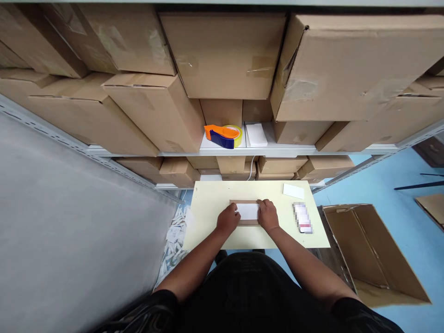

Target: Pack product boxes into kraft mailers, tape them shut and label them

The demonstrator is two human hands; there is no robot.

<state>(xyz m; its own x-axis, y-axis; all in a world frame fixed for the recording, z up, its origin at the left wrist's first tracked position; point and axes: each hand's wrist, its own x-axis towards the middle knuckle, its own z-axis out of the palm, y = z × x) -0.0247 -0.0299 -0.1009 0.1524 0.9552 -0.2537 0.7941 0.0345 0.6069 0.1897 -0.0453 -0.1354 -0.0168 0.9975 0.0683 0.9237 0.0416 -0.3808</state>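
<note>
On the pale yellow table, a small flat brown cardboard box (249, 222) lies in front of me. A white paper label (247, 211) covers the middle of its top. My left hand (229, 218) is closed at the label's left end, thumb and finger pinched together. My right hand (268, 215) has its fingers curled over the right end of the label and box. Both palms face down, and the fingers partly hide the ends of the label. I cannot tell whether the label is stuck down.
The table (208, 196) also bears a white slip stack (293, 191) and a blurred phone (303, 217). A tape dispenser (224, 135) and white stack (256, 135) sit on the box-filled shelf. An open carton (371, 249) stands right; paper scraps (175, 233) lie left.
</note>
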